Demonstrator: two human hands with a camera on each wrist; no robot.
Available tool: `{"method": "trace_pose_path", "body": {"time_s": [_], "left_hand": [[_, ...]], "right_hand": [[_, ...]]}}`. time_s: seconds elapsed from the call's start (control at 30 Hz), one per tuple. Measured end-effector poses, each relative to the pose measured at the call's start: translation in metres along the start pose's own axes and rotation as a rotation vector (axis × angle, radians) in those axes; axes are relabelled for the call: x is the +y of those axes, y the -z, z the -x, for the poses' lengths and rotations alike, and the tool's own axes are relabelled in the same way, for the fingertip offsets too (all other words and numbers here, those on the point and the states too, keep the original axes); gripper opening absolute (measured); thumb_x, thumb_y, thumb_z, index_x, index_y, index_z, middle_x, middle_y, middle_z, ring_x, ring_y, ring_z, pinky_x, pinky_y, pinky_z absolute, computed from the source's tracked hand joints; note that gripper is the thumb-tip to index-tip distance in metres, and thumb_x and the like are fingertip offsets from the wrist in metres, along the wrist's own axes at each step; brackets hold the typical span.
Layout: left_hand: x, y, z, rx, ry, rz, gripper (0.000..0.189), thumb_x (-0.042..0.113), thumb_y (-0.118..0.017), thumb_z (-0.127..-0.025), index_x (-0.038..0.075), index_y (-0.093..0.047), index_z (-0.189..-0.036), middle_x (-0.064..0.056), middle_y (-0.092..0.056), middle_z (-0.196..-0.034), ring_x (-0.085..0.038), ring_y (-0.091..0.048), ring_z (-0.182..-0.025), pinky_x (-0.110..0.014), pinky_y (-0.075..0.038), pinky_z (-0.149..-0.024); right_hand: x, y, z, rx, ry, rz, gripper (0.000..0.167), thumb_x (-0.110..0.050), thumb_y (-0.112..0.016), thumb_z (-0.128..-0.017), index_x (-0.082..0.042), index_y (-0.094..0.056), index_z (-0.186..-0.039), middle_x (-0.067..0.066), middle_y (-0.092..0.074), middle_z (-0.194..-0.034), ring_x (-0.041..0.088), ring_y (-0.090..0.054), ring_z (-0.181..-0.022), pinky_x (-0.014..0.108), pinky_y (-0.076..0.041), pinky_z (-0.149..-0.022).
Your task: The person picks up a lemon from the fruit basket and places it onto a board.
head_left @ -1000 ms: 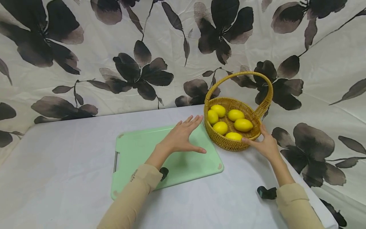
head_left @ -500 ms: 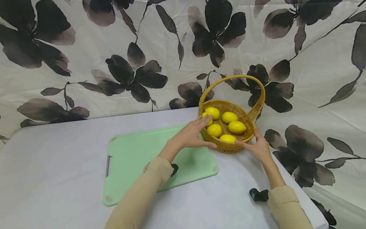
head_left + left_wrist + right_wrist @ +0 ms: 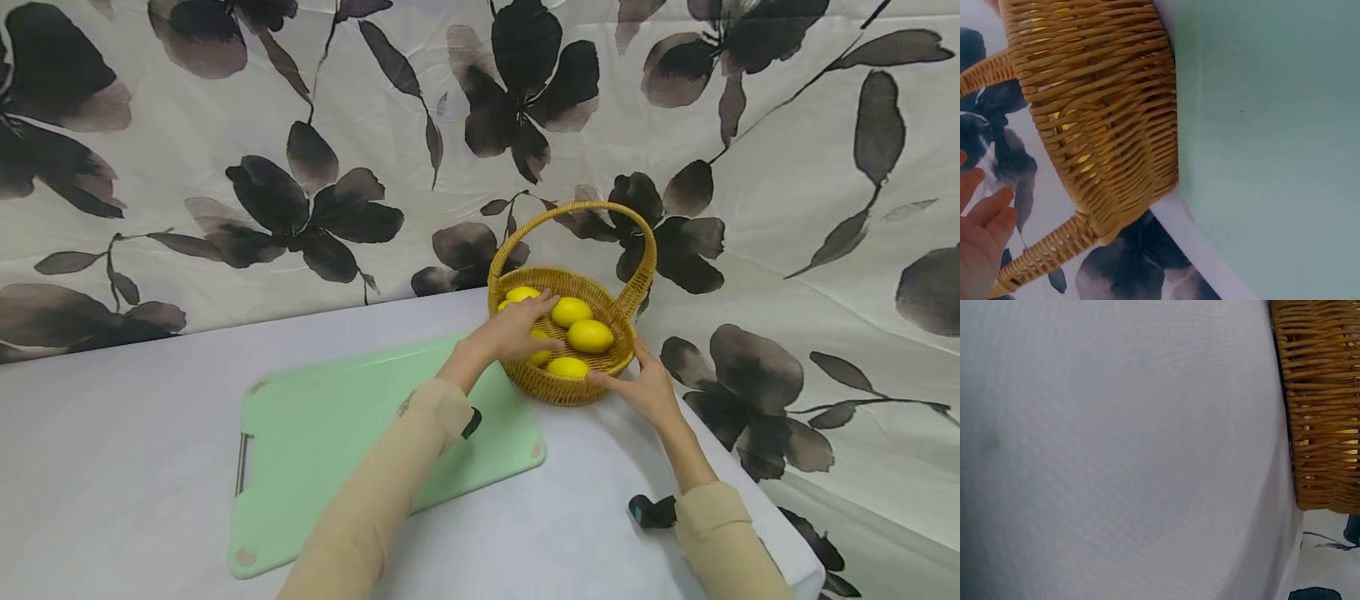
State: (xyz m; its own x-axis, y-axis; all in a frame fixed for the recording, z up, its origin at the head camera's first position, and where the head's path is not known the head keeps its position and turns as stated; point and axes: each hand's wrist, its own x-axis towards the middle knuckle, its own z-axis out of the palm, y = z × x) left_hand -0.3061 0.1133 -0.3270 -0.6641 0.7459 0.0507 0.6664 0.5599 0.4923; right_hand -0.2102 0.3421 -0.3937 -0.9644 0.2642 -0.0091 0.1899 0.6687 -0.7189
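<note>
A wicker basket with a tall looped handle stands at the right back of the table, holding several yellow lemons. My left hand reaches over its near left rim, fingers spread above the lemons and hiding some of them. In the left wrist view the fingers of the left hand show beside the woven wall, with nothing between them. On the basket's right front side, my right hand grips the rim, thumb at the top edge and fingers along the outer wall.
A pale green cutting board lies left of the basket, under my left forearm. The white-covered table has its right edge close by my right forearm. Behind it hangs a floral cloth.
My left hand has moved right and forward, from above the cutting board to over the lemons in the basket. My right hand stays at the rim. The head view has swung rightward.
</note>
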Motion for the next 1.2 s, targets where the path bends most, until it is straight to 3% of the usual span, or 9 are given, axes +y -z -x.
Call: {"method": "trace_pose_path", "body": {"time_s": [0.27, 0.53, 0.87, 0.97, 1.07, 1.2], "left_hand": [[-0.009, -0.011, -0.014, -0.014, 0.011, 0.067, 0.078, 0.027, -0.069, -0.089, 0.013, -0.025, -0.153, -0.011, -0.019, -0.160, -0.029, -0.026, -0.146, -0.041, -0.027, -0.118], [-0.018, -0.023, -0.022, -0.067, 0.085, 0.067, 0.084, 0.023, -0.075, -0.084, 0.011, -0.027, -0.152, -0.006, -0.025, -0.159, -0.026, -0.027, -0.146, -0.038, -0.027, -0.118], [-0.016, -0.030, -0.033, -0.130, 0.175, -0.086, 0.086, 0.020, -0.077, -0.082, 0.015, -0.027, -0.153, -0.006, -0.036, -0.155, -0.024, -0.037, -0.140, -0.037, -0.037, -0.113], [-0.012, -0.031, -0.034, -0.144, 0.193, -0.146, 0.073, 0.015, -0.072, -0.087, 0.014, -0.035, -0.150, -0.009, -0.046, -0.147, -0.024, -0.047, -0.131, -0.036, -0.043, -0.106], [-0.009, -0.032, -0.035, -0.155, 0.222, -0.207, 0.048, 0.007, -0.063, -0.091, 0.010, -0.050, -0.138, -0.010, -0.058, -0.130, -0.022, -0.056, -0.110, -0.032, -0.049, -0.094], [-0.008, -0.034, -0.036, -0.152, 0.239, -0.256, 0.024, 0.002, -0.055, -0.093, 0.008, -0.059, -0.116, -0.009, -0.062, -0.110, -0.019, -0.050, -0.087, -0.029, -0.046, -0.077]], "right_hand": [[-0.001, -0.001, 0.000, -0.003, 0.005, 0.005, 0.112, -0.050, -0.074, -0.079, 0.001, -0.007, -0.152, 0.019, -0.004, -0.160, 0.042, -0.014, -0.146, 0.052, -0.021, -0.118], [-0.001, 0.000, 0.000, -0.012, 0.010, 0.000, 0.111, -0.048, -0.075, -0.079, 0.002, -0.008, -0.152, 0.020, -0.005, -0.160, 0.040, -0.011, -0.147, 0.051, -0.018, -0.119], [-0.005, 0.000, -0.001, -0.019, 0.007, 0.008, 0.111, -0.047, -0.075, -0.079, 0.003, -0.007, -0.152, 0.021, -0.004, -0.160, 0.042, -0.013, -0.146, 0.051, -0.021, -0.118], [-0.006, 0.000, 0.000, -0.025, 0.005, 0.010, 0.112, -0.047, -0.075, -0.079, 0.002, -0.006, -0.152, 0.020, -0.003, -0.160, 0.042, -0.013, -0.146, 0.051, -0.021, -0.118], [-0.006, 0.001, 0.000, -0.030, 0.001, 0.016, 0.111, -0.047, -0.075, -0.079, 0.001, -0.006, -0.153, 0.020, -0.003, -0.160, 0.041, -0.012, -0.147, 0.051, -0.020, -0.118], [-0.005, 0.001, 0.000, -0.035, -0.002, 0.017, 0.111, -0.047, -0.074, -0.080, 0.000, -0.006, -0.153, 0.020, -0.003, -0.161, 0.041, -0.013, -0.147, 0.051, -0.020, -0.118]]}}
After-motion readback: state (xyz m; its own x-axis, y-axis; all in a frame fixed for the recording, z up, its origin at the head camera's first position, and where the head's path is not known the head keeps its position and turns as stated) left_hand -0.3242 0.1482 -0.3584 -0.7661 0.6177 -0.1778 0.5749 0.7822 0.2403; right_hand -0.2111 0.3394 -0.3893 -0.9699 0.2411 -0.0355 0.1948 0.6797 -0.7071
